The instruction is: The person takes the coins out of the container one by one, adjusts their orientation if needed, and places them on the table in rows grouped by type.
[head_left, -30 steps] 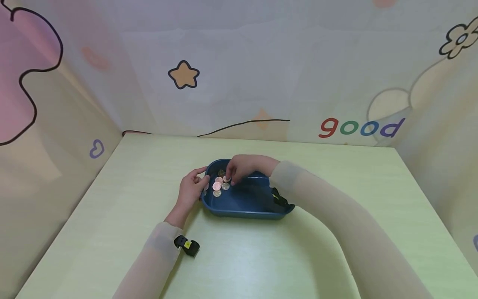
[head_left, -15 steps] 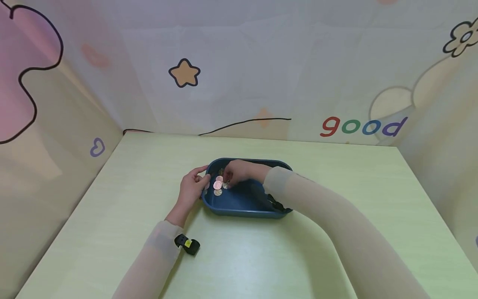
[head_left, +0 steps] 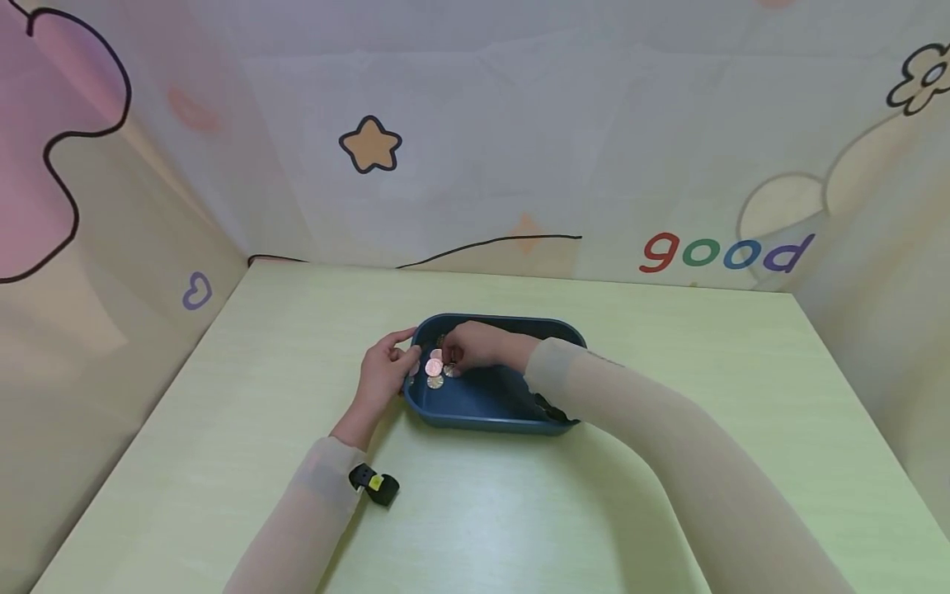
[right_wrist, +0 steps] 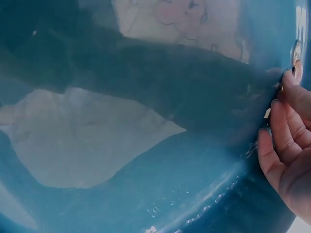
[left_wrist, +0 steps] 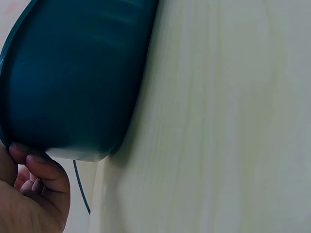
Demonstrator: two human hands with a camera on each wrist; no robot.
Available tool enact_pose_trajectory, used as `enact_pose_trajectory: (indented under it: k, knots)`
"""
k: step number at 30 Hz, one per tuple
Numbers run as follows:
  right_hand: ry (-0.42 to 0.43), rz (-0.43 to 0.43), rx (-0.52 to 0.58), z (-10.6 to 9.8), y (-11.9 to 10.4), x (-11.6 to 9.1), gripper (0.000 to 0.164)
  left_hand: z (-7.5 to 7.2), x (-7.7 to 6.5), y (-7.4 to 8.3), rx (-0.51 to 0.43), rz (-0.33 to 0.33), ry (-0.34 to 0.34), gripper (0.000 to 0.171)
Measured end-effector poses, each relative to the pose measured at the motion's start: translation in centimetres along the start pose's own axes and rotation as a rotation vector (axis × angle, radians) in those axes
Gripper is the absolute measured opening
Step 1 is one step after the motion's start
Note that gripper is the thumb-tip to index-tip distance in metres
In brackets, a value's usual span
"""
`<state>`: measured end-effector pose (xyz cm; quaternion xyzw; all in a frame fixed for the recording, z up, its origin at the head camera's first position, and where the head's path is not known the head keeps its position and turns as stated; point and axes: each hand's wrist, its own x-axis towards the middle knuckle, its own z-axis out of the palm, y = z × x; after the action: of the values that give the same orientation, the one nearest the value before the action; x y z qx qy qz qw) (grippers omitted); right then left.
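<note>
A dark blue plastic basin [head_left: 486, 426] with rounded corners sits on the table. My left hand [head_left: 380, 378] grips its left rim, thumb on the inner side; the left wrist view shows the fingers [left_wrist: 53, 174] at the rim. Several coins lie at the left end of the basin, among them a pinkish copper one [head_left: 434, 367] and silvery ones [head_left: 435, 382]. My right hand [head_left: 478, 345] reaches into the basin, its bent fingertips down among the coins. In the right wrist view a coin [right_wrist: 298, 70] shows beside the fingertips; whether they pinch one is hidden.
The pale wood-look table [head_left: 475, 511] spreads around the basin. Behind it hangs a printed cloth backdrop [head_left: 475, 148], with side cloths left and right. A black wrist camera [head_left: 374, 485] is strapped over the left sleeve.
My right hand has come lower and slightly nearer inside the basin, over the coins it was beside. The left hand keeps its hold on the rim. The view has shifted slightly.
</note>
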<state>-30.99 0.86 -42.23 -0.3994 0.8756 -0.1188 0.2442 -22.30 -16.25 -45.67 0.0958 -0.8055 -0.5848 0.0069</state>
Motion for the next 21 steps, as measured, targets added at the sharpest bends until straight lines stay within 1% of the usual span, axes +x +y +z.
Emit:
enact_pose_trajectory:
  k: [7, 11, 15, 19, 21]
  knots:
    - [0.017, -0.009, -0.067, 0.33, -0.27, 0.25, 0.017, -0.07, -0.07, -0.03, -0.025, 0.013, -0.010, 0.042]
    - [0.027, -0.006, -0.084, 0.33, -0.17, 0.40, 0.018, -0.09, -0.10, 0.10, -0.031, 0.022, -0.010, 0.042]
    - [0.019, 0.009, -0.060, 0.01, -0.07, 0.38, 0.017, -0.10, -0.12, 0.24, -0.031, 0.025, -0.008, 0.042]
    - [-0.015, 0.014, -0.004, -0.37, 0.18, 0.24, 0.008, -0.11, -0.07, 0.16, -0.023, 0.022, -0.007, 0.042]
    - [-0.033, 0.019, 0.025, -0.50, 0.40, 0.19, 0.006, -0.10, -0.05, 0.12, -0.016, 0.019, -0.005, 0.042]
